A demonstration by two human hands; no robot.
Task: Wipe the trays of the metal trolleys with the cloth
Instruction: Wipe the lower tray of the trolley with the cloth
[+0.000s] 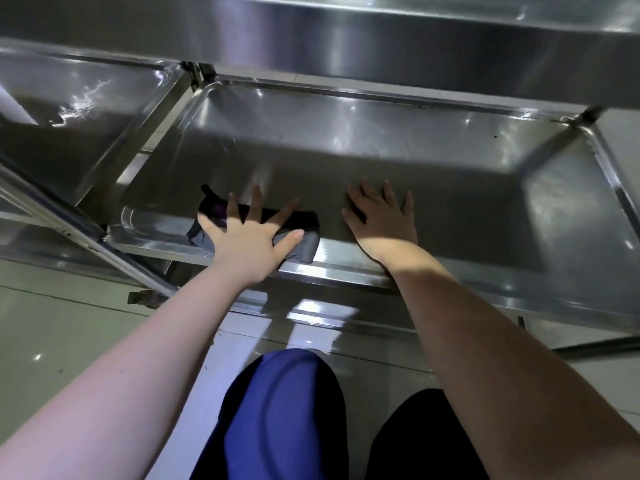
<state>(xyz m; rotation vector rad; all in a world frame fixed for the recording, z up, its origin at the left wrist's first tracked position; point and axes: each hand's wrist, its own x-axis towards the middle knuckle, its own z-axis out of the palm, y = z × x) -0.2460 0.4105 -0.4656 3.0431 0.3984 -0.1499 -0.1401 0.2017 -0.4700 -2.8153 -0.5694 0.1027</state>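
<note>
A shallow steel tray [398, 161] of a metal trolley fills the middle of the head view, under a higher shelf. A dark grey cloth [304, 247] with a purple patch lies on the tray's near left part, reaching the front rim. My left hand [249, 233] presses flat on the cloth with its fingers spread. My right hand [381, 220] lies flat on the bare tray bottom just right of the cloth, fingers straight, holding nothing.
The upper steel shelf [346, 32] overhangs the tray closely. A second trolley's tray [69, 109] stands to the left, with a slanted frame bar [86, 233] crossing in front of it. My knees [287, 410] are over a glossy tiled floor [69, 341].
</note>
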